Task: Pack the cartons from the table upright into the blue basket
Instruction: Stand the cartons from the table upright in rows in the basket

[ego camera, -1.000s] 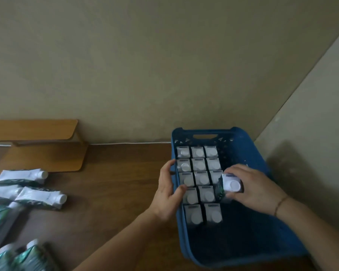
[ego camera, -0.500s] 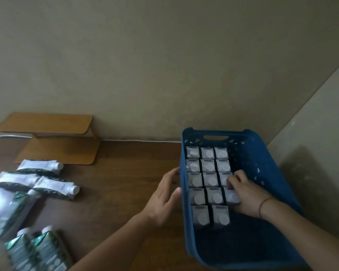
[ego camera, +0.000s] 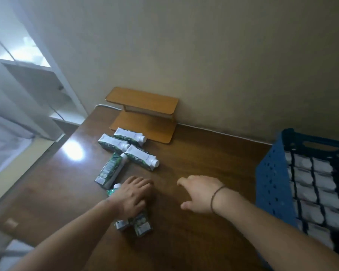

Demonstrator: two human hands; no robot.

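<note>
The left hand (ego camera: pixel 132 194) lies palm-down on two cartons (ego camera: pixel 139 223) lying on the desk (ego camera: pixel 184 241), whether its grip has closed is unclear. The right hand (ego camera: pixel 201 193) hovers empty, fingers spread. Four more cartons (ego camera: pixel 139 156) lie flat beyond, well apart from the blue basket (ego camera: pixel 272 184) of upright cartons (ego camera: pixel 309 184).

A small wooden shelf (ego camera: pixel 145 114) is sitting against the beige wall (ego camera: pixel 204 55) on a dark wooden table (ego camera: pixel 184 241). Left of the shelf, white shelving (ego camera: pixel 37 81) is standing, and light is glaring off the tabletop

Left hand (ego camera: pixel 132 194) palm-down, fingers curled; right hand (ego camera: pixel 199 192) spread
</note>
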